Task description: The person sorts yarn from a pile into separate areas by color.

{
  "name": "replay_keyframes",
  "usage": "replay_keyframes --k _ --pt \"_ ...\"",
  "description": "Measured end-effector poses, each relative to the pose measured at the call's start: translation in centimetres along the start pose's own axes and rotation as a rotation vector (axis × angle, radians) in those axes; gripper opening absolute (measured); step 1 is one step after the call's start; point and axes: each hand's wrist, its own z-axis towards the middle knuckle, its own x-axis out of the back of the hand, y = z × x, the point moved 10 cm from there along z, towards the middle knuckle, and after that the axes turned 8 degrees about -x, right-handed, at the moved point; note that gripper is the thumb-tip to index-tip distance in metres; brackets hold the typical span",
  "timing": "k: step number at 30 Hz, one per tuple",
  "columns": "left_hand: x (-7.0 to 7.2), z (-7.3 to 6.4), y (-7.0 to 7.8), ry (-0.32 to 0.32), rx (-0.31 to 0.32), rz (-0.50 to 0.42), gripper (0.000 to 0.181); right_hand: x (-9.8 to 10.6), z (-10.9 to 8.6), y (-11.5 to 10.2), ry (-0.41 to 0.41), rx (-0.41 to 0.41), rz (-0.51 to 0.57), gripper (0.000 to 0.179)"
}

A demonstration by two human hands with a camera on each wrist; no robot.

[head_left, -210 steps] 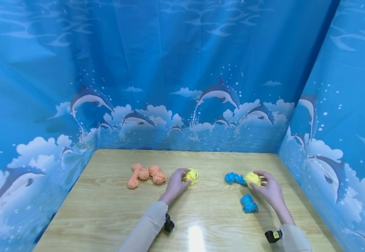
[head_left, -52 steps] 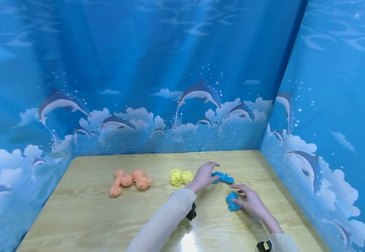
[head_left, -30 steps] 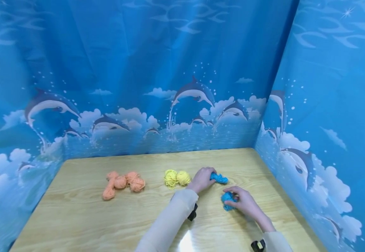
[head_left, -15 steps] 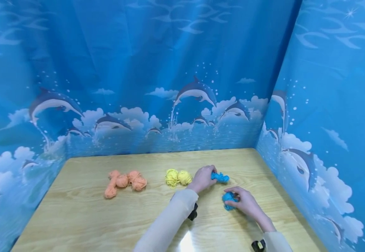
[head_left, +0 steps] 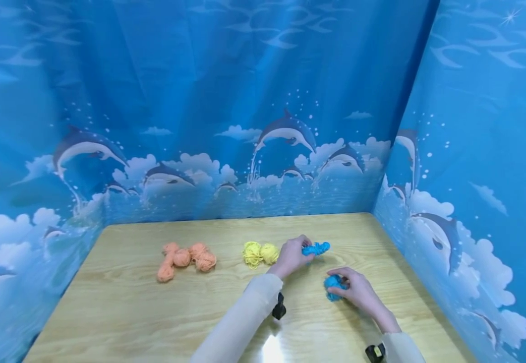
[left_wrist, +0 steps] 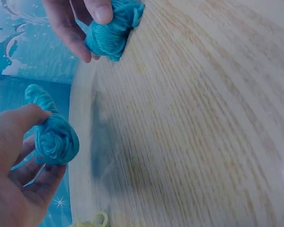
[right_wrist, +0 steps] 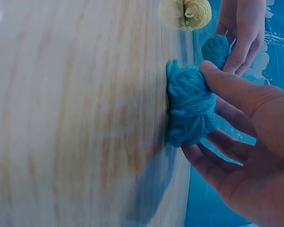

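My left hand pinches one end of a long, twisted blue yarn bundle between thumb and fingers. In the left wrist view its rounded wound end hangs off the tabletop, its shadow apart from it. Nearer the front, my right hand grips a shorter, chunky blue yarn ball from its right side. Thumb and fingertips lie on opposite sides of this ball in the right wrist view, and its far side is right at the wood.
Left of my left hand sit a loose yellow yarn ball and a tighter yellow ball, side by side. Several joined-looking orange yarn balls lie farther left on the wooden table. A blue dolphin-print curtain borders the table.
The yellow ball once in my right hand now sits beside the other yellow one. Both hands have since taken hold of blue yarn, and the left has just raised its bundle.
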Motion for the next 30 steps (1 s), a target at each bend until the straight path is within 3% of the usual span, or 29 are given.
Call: replay_keyframes --k 9,14,23,30 --pt "0.2 -0.5 -0.4 0.012 0.031 -0.199 0.029 0.7 -0.1 0.7 -0.012 -0.010 0.020 0.047" --pt "0.0 -0.5 -0.9 0.017 0.061 -0.266 0.030 0.9 -0.3 0.7 -0.048 0.035 0.043 0.051" --pt "-0.1 -0.6 -2.3 0.077 0.211 -0.363 0.030 0.8 -0.9 -0.6 -0.142 0.170 0.100 0.059" --pt "-0.5 -1.0 -3.4 0.098 0.289 -0.400 0.030 0.4 -0.9 -0.5 -0.137 0.200 0.095 0.058"
